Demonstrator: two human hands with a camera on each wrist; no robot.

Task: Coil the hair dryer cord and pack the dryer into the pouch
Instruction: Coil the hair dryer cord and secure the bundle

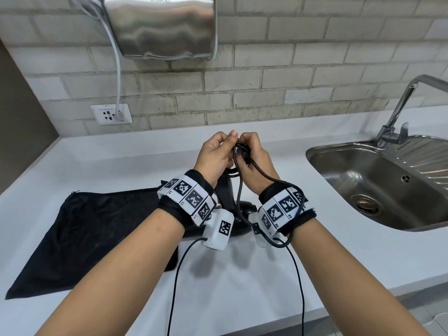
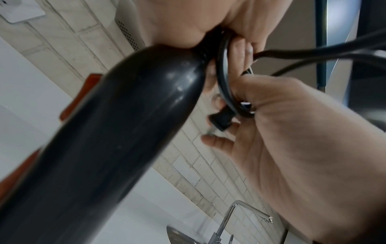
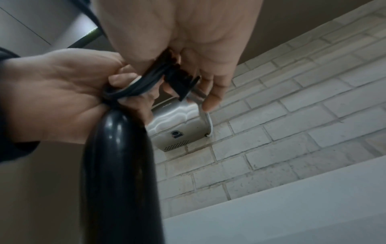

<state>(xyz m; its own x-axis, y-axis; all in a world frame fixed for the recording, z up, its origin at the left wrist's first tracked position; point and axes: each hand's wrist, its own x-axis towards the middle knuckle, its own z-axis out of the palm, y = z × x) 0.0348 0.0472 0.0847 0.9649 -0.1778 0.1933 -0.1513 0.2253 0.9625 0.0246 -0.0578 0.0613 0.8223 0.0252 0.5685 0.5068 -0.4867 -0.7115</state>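
Observation:
The black hair dryer [image 1: 228, 195] stands on the white counter [image 1: 121, 161] with its handle [image 2: 125, 132] pointing up, and its head is hidden behind my wrists. Several loops of its black cord [image 1: 240, 187] are bunched at the handle's top. My left hand [image 1: 218, 151] grips those loops [image 3: 135, 87] against the handle end. My right hand [image 1: 254, 154] curls round the cord [image 2: 223, 79] beside it, with the plug [image 3: 183, 82] sticking out between its fingers. One slack strand trails over my right wrist. The black mesh pouch [image 1: 84, 226] lies flat on the counter to the left.
A steel sink [image 1: 363, 180] with a faucet [image 1: 400, 105] sits at the right. On the brick wall hang a steel hand dryer [image 1: 164, 27] and a socket [image 1: 111, 114] holding its white cable. Thin wrist-camera cables [image 1: 177, 275] hang toward the counter's front edge.

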